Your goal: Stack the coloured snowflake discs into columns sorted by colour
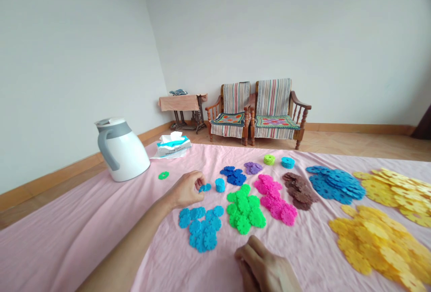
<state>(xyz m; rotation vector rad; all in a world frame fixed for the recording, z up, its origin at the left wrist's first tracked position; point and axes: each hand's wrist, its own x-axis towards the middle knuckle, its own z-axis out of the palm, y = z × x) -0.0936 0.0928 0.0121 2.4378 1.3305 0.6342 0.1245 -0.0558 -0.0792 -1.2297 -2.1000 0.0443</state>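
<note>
My left hand (188,189) reaches in over the cloth, fingers curled in a pinch on light blue notched plastic discs (205,187). Just right of those discs stands a neat stack of light blue discs (220,185). A loose pile of light blue discs (202,229) lies below my left hand. My right hand (264,263) rests near the front of the cloth with its fingers curled closed; their inner side is hidden. Beyond it is a bright green disc pile (245,209), with a pink pile (276,200) to that pile's right.
Dark blue (233,175), purple (252,167), brown (299,191), blue (335,183) and yellow piles (377,240) lie on the pink cloth (111,220). Lime (269,160) and teal stacks (288,163) stand behind. A white jug (126,157), tissue box (173,146) and single green disc (163,175) are leftward.
</note>
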